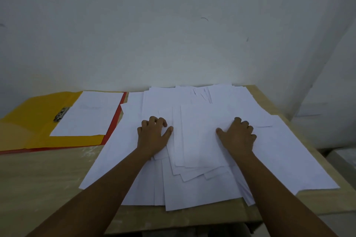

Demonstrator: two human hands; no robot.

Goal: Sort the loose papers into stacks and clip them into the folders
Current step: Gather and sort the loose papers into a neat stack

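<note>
A wide, untidy spread of loose white papers (202, 140) covers the middle and right of the wooden table (48, 179). My left hand (153, 134) rests on the papers left of centre, fingers bent with their tips on the sheets and thumb out to the right. My right hand (238, 133) rests on the papers right of centre the same way, thumb pointing left. A smaller pile of sheets lies between the two hands. At the back left lies an open yellow folder (32, 121) with a metal clip (61, 114) and a white sheet (90, 113) in it.
A red folder (113, 121) edge shows under the yellow one. A pale wall (173, 34) stands right behind the table. The table's right edge (273, 102) and front edge are near the papers; bare wood shows at front left.
</note>
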